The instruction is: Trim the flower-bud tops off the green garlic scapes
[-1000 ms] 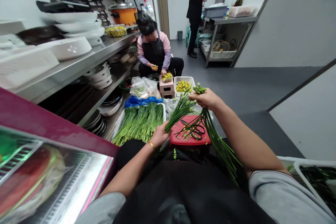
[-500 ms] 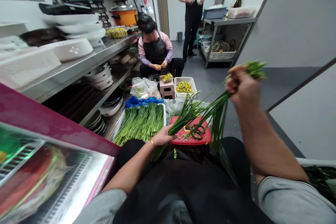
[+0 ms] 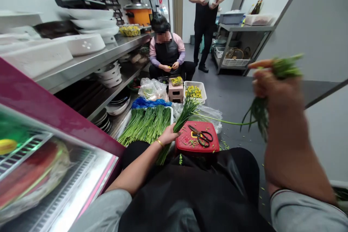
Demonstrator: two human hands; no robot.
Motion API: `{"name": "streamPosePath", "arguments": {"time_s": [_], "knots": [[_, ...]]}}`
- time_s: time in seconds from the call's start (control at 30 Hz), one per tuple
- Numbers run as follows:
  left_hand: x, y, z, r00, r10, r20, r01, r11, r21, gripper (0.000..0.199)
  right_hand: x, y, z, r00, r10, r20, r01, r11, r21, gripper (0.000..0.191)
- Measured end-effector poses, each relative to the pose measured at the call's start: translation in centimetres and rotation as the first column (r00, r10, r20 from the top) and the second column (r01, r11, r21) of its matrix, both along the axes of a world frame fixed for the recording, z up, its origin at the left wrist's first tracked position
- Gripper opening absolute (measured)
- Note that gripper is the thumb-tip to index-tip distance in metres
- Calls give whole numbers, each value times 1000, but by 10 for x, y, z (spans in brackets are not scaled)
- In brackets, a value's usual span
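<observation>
My left hand [image 3: 169,134] is closed round a bunch of flowering chives [image 3: 187,110], its budded tips pointing up and away. Out to the right, my raised right hand [image 3: 280,87] grips another clump of chives [image 3: 286,67], partly blurred, with limp green ends hanging below the fist. One long stem [image 3: 224,119] stretches between the left bunch and the right clump. Between my knees is a red plastic box [image 3: 186,145], with black-handled scissors [image 3: 203,138] and green scraps on its lid. Left of it, a white basket [image 3: 172,115] holds rows of chives [image 3: 148,123].
A co-worker [image 3: 166,50] sits ahead, handling yellow bits beside a basket of yellow flowers [image 3: 194,91]. Another person [image 3: 208,18] stands holding white items. A steel shelf with dishes [image 3: 108,50] runs along the left; a glass-topped case [image 3: 89,174] is close at my left.
My right hand has moved right, drawing its chives away from the left bunch until only one stem spans between. The scissors are now uncovered. My left hand keeps its grip.
</observation>
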State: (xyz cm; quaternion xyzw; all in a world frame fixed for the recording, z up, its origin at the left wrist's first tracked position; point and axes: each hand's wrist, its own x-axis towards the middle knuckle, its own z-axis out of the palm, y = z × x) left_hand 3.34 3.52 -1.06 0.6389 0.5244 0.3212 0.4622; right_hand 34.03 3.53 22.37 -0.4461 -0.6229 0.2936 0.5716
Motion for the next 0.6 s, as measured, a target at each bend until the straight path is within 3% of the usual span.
{"name": "streamPosePath", "arguments": {"time_s": [0.1, 0.27, 0.43, 0.6], "knots": [[-2, -1, -2, 998, -4, -58, 5, 1000, 15, 25, -54, 18, -20, 999, -29, 36, 31, 998, -56, 39], [0, -5, -4, 993, -27, -119, 41, 992, 121, 31, -100, 47, -40, 948, 217, 232, -192, 973, -125, 38], [-3, -5, -9, 989, -18, -147, 41, 987, 156, 33, -88, 50, -27, 973, 168, 160, -153, 983, -103, 31], [-8, 3, -13, 979, 12, -204, 15, 991, 132, 25, -43, 13, 7, 970, 241, 8, -238, 961, -144, 27]]}}
